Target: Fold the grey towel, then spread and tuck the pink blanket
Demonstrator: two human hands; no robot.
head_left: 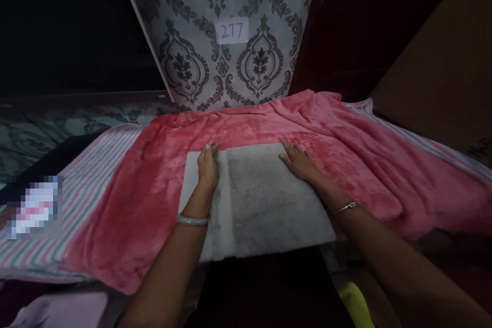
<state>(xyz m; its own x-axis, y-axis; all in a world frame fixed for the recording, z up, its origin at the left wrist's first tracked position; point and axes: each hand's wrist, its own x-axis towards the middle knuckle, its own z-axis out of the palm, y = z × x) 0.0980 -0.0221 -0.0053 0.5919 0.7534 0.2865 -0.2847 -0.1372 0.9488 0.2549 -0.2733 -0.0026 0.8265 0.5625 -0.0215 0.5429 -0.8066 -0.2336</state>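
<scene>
Grey cloth (272, 200) beneath left hand (207, 165) (closure and grip unclear) and flat, unclasped right hand (300, 161) at its far corner

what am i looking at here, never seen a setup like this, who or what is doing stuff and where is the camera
There is no machine here: these are a person's two bare hands. The single picture comes from a camera worn on that person's head, looking forward and down.

In front is a rumpled pink blanket, with a striped cloth showing from under it at both sides. On the blanket lies a flat, grey, rough-looking piece with a paler strip near its left side.

The left hand is turned on its side over the left part; whether its fingers grip anything is hidden. The right hand rests with fingers extended at the far right corner. Behind, a label reading 277 sits on a patterned wall.
</scene>
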